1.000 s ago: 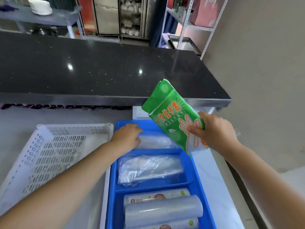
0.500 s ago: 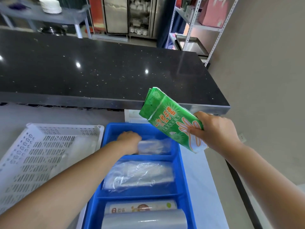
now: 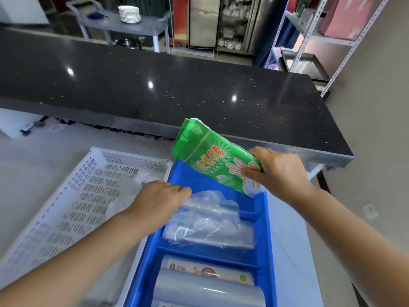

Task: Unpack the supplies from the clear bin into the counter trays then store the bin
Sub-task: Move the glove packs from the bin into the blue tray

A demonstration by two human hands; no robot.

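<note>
Step in hand: stocking the blue tray (image 3: 269, 229), a three-compartment divided tray on the pale counter. Clear bin not in view.

Right hand (image 3: 278, 173) pinches a green glove pack (image 3: 212, 160) by its near end, thumb on the printed face and fingers behind. The pack is in the air, tilted, its far end up, over the tray's far compartment and touching nothing else.

Left hand (image 3: 159, 202) is knuckles-up at the tray's left wall, fingers bent down over the left edge of a clear plastic pack (image 3: 208, 222). It looks like a grip, but the fingertips are hidden. That pack is crumpled and lies across the divider between the far and middle compartments, mostly in the middle one.

Near compartment holds rolls (image 3: 208, 291), one labelled and one plain. White perforated basket (image 3: 66, 207) sits touching the tray's left side, with some clear plastic in it. Black counter (image 3: 177, 85) runs across the far side.

Next, by my judgement: the left hand needs to get the clear pack off the divider so the far compartment is free, then the right hand lowers the green pack flat into it and lets go. Soft film, likely to spring back over the divider.
</note>
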